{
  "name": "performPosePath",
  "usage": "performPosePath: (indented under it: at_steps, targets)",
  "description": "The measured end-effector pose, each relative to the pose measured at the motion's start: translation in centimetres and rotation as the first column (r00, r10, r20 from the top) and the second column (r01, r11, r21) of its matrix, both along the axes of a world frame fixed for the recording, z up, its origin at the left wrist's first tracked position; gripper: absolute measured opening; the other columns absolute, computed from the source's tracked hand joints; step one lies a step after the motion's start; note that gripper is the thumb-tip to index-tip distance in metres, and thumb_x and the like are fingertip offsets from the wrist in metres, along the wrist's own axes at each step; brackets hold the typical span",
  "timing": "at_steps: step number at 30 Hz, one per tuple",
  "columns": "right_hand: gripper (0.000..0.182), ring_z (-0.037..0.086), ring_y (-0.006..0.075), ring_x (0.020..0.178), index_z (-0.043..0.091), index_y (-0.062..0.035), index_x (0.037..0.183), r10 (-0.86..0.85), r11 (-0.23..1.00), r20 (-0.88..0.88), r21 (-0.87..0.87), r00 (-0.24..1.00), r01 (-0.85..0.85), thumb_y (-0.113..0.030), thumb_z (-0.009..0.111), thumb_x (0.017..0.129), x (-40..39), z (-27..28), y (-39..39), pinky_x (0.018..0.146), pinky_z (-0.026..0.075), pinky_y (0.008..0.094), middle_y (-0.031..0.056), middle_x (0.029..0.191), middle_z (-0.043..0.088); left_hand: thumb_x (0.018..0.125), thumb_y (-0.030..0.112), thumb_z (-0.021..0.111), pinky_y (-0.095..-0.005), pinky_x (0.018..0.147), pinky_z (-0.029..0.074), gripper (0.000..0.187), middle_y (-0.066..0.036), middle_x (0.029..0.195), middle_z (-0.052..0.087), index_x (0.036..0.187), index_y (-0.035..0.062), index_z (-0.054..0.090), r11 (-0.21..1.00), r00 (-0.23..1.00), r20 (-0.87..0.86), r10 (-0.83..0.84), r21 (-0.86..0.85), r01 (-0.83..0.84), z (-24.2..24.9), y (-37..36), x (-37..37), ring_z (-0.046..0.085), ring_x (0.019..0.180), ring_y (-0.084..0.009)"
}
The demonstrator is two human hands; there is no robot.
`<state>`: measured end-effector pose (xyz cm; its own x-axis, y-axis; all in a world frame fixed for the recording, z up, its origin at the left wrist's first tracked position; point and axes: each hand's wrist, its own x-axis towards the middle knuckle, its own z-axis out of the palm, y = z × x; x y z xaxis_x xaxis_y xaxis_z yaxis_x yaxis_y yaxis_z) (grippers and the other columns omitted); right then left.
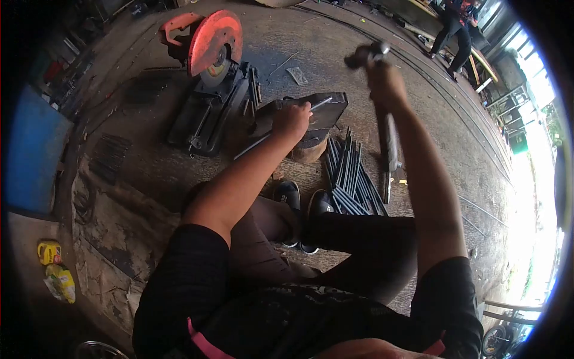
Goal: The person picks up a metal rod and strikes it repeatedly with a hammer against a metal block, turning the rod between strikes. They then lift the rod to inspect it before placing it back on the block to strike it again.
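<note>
My left hand is closed around a thin metal rod, whose far end lies over a dark metal block. Beneath the block is a round wooden stump. My right hand is raised to the right of the block, wrapped round a hammer; the hammer is blurred and its head is apart from the rod. A pile of cut metal rods lies on the ground right of the stump.
An orange cut-off saw stands at the upper left. A long metal bar lies right of the rod pile. Another person is at the upper right. Yellow packets lie at the lower left, below a blue panel.
</note>
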<state>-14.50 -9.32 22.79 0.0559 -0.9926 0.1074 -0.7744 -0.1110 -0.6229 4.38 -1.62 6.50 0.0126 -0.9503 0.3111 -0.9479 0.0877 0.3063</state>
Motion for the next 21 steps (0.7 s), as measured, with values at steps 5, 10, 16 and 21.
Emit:
performPosePath:
  at_steps: [5, 10, 16, 21]
  targets:
    - [0.052, 0.058, 0.0219, 0.050, 0.058, 0.0012, 0.085, 0.283, 0.688, 0.056, -0.708, 0.957, -0.162, -0.048, 0.047, 0.093, 0.5, 11.6, 2.2, 0.047, 0.046, 0.0370, 0.0092, 0.059, 0.056, 0.091, 0.025, 0.054, -0.0494, 0.064, 0.051, 0.018, -0.017, 0.080, 0.065, 0.097, 0.0089, 0.058, 1.000, 0.998, -0.063, -0.006, 0.017, 0.007, -0.2, -0.3, 0.1, 0.064, 0.077, -0.0383]
    - [0.053, 0.068, 0.0291, 0.066, 0.059, 0.0048, 0.084, 0.043, 0.789, 0.018, -0.614, 0.999, -0.023, -0.047, 0.050, 0.092, 1.6, 10.2, 3.3, 0.059, 0.053, 0.0389, 0.0167, 0.073, 0.066, 0.089, 0.019, 0.055, -0.0487, 0.064, 0.051, 0.013, -0.017, 0.080, 0.065, 0.094, 0.0073, 0.059, 0.994, 0.998, -0.036, -0.046, -0.099, 0.042, -0.9, -1.1, 0.7, 0.065, 0.077, -0.0378]
    - [0.055, 0.060, 0.0378, 0.109, 0.067, -0.0138, 0.111, 0.012, 0.989, -0.179, 0.145, 0.984, 0.014, -0.058, 0.044, 0.088, 1.9, -7.3, 2.5, 0.090, 0.046, 0.0429, 0.0196, 0.113, 0.064, 0.086, 0.018, 0.057, -0.0470, 0.070, 0.050, 0.012, -0.017, 0.081, 0.065, 0.089, 0.0065, 0.060, 0.981, 0.999, 0.019, -0.031, -0.192, 0.035, -1.1, -1.1, 1.0, 0.064, 0.083, -0.0347]
    - [0.061, 0.061, 0.0407, 0.102, 0.067, -0.0049, 0.105, -0.008, 1.000, -0.071, -0.014, 0.997, 0.007, -0.059, 0.042, 0.090, -1.0, -3.3, -0.2, 0.087, 0.047, 0.0456, 0.0253, 0.102, 0.065, 0.092, 0.023, 0.052, -0.0468, 0.067, 0.050, 0.018, -0.017, 0.077, 0.062, 0.088, 0.0067, 0.060, 0.971, 1.000, 0.016, 0.017, -0.239, -0.013, -1.0, -0.4, 0.0, 0.063, 0.079, -0.0359]
